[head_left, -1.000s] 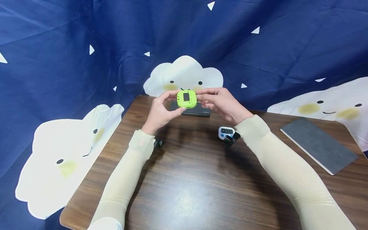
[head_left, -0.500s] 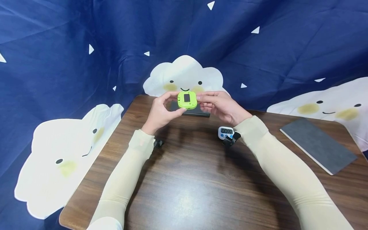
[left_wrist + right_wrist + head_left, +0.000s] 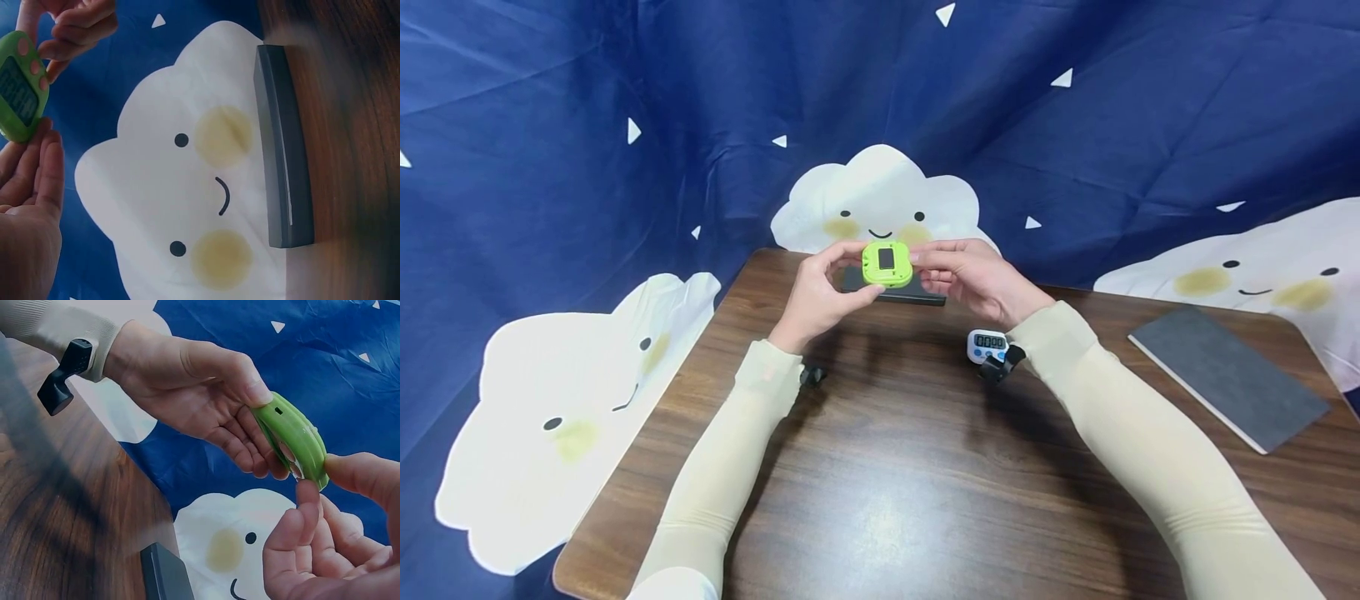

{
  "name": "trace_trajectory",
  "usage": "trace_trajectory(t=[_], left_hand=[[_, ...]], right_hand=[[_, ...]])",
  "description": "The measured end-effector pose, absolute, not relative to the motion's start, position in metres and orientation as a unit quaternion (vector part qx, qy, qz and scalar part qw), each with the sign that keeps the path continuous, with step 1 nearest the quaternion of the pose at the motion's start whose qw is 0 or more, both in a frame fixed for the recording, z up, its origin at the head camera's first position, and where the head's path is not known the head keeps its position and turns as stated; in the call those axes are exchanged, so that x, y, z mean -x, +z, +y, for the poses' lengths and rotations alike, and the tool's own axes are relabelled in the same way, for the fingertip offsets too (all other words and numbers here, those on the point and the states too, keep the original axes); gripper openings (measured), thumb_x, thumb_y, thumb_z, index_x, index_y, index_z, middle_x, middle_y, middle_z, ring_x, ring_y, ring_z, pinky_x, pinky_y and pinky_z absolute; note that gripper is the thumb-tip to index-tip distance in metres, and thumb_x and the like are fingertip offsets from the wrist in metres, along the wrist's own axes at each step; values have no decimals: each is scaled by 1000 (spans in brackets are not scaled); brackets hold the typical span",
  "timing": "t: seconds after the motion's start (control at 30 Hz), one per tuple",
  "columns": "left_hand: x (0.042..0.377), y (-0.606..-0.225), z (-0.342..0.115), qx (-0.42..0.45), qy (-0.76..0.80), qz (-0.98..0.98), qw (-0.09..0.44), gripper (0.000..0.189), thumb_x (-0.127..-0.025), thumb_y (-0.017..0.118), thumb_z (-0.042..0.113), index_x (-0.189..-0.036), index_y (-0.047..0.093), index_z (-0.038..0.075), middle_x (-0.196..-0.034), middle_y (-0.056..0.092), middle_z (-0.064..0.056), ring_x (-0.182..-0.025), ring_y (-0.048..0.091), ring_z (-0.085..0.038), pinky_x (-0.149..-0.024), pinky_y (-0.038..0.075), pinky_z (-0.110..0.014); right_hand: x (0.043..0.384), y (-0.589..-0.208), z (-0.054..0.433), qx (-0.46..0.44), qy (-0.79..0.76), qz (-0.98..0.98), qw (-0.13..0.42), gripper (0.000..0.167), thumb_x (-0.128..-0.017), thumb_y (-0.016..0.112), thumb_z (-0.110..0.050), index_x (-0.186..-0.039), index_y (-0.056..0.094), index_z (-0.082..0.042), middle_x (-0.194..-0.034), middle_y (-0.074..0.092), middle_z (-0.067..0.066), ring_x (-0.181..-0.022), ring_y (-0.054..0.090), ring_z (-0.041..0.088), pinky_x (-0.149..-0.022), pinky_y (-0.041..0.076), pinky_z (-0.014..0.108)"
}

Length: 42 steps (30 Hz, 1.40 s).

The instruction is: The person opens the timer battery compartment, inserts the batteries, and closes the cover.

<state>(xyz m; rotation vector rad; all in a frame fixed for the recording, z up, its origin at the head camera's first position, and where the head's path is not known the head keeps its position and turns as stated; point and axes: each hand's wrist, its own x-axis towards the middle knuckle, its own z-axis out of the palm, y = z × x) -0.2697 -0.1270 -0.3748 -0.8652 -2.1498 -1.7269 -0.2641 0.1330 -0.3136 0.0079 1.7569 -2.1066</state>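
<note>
A green digital timer point(image 3: 887, 264) is held up above the far part of the table, its back with a dark rectangle showing in the head view. In the left wrist view its screen and round buttons are visible. My left hand point(image 3: 820, 292) grips it by one side, thumb at the lower edge and fingers at the top. At the opposite edge my right hand point(image 3: 977, 275) pinches the timer between thumb and index finger, as the right wrist view shows. A white digital timer point(image 3: 987, 345) reading 00:00 lies on the table below the right wrist, partly covered by the black wrist mount.
Behind the hands a dark flat box point(image 3: 917, 292) lies near the table's far edge. A grey notebook point(image 3: 1228, 379) rests at the right on the brown wooden table point(image 3: 880, 467). A blue cloth point(image 3: 850, 75) with white clouds hangs behind.
The green timer tilts slightly and dips a little. My right hand shifts its fingers slightly at the timer's edge. The left hand keeps its grip.
</note>
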Motion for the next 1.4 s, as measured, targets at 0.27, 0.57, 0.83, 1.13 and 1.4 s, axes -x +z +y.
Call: trace_trajectory(t=[0.27, 0.57, 0.83, 1.13, 1.4], left_hand=[[271, -376, -126, 286, -588, -745, 135, 61, -87, 93, 9, -144, 72, 4, -134, 78, -18, -113, 77, -26, -113, 58, -40], [272, -378, -126, 278, -601, -735, 147, 59, -89, 92, 8, -144, 72, 4, -142, 76, -16, -115, 76, -25, -113, 58, -44], [270, -377, -124, 287, -611, -724, 143, 59, -89, 91, 4, -144, 71, 1, -145, 74, -19, -115, 75, -23, -116, 58, -45], [270, -375, -125, 289, -609, -726, 136, 60, -89, 91, 4, -146, 70, 2, -144, 74, -19, -116, 74, -23, -118, 57, -44], [271, -376, -127, 294, -620, -718, 119, 61, -92, 89, 2, -149, 68, 3, -146, 73, -19, -118, 74, -21, -122, 53, -58]], right_hand=[[237, -314, 126, 122, -532, 834, -76, 34, -102, 82, -22, -133, 82, -9, -114, 83, 9, -90, 74, 14, -78, 59, 20], [207, -328, 102, 215, -368, 862, -276, 38, -93, 93, -15, -126, 81, -1, -118, 81, 17, -102, 70, 35, -86, 56, 44], [204, -341, 93, 243, -325, 847, -343, 37, -93, 91, -15, -123, 77, 2, -118, 77, 21, -110, 66, 42, -96, 57, 53], [206, -342, 90, 255, -301, 840, -373, 33, -96, 90, -17, -120, 76, 1, -114, 75, 21, -105, 63, 43, -90, 55, 52], [206, -343, 91, 260, -292, 838, -381, 36, -100, 87, -19, -128, 75, 0, -114, 78, 21, -103, 68, 42, -90, 57, 52]])
